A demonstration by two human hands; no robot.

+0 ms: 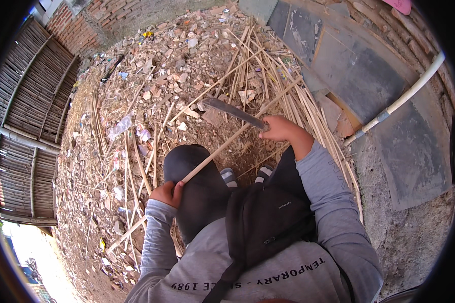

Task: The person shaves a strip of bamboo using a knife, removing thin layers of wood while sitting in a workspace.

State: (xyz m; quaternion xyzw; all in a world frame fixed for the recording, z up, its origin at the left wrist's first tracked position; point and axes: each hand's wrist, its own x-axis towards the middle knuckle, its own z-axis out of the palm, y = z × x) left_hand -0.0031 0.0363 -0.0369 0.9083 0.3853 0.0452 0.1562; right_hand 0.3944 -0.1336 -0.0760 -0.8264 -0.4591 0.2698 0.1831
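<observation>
My left hand [168, 194] is closed around a long pale bamboo strip [215, 154], beside my left knee. The strip runs slantwise from the lower left, across my knee, up to the far right. My right hand [282, 130] grips a machete [232, 111] by its handle. Its dark, broad blade points left and lies close to the strip, crossing it in view; I cannot tell whether they touch.
Many split bamboo strips [311, 108] lie heaped at the right, with more scattered at the left. Rubble and litter [182, 55] cover the ground. A bamboo fence [28, 116] stands left; grey panels [359, 65] and a pale pole [404, 96] lean right. A black bag [273, 222] rests on my lap.
</observation>
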